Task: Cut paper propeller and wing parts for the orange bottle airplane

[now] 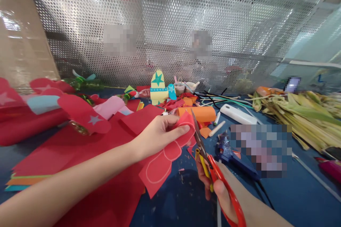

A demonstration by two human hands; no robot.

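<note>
Fingers of the left hand [156,133] pinch pale-lined red paper [172,150] above the blue surface [186,193] while the right hand [225,195] grips red-handled metal scissors [218,171], likely cutting, so the next snip should follow a line.

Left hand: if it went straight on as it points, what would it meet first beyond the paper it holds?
The left hand would probably meet the scissor blades, beside the red paper; depth is unclear.
</note>
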